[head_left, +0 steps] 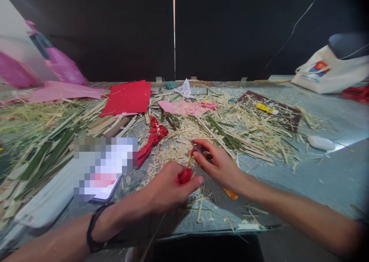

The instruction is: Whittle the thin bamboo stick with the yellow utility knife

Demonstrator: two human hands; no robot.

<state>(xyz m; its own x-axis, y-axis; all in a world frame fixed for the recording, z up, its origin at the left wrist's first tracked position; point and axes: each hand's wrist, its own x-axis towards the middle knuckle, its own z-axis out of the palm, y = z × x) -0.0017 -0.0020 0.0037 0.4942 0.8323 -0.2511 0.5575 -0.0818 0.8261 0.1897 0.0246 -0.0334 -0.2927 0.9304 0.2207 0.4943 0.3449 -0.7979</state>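
My left hand (173,187) is closed around a small red crumpled bundle (185,175), low over the near middle of the table. A thin pale strip (190,162) rises from the bundle toward my other hand. My right hand (217,162) pinches a thin, dark, blade-like tool (196,147) close to the top of that strip. An orange-yellow piece (230,193), perhaps a handle end, shows below my right palm; I cannot tell if it belongs to the tool. Pale shavings (170,154) lie just beyond both hands.
Left of my hands, a phone (105,191) with a blurred screen leans by a white board (46,204). Red crumpled paper (152,139), red sheets (127,97), green strips (37,162), a glue stick (265,108) and a white bag (328,72) lie around.
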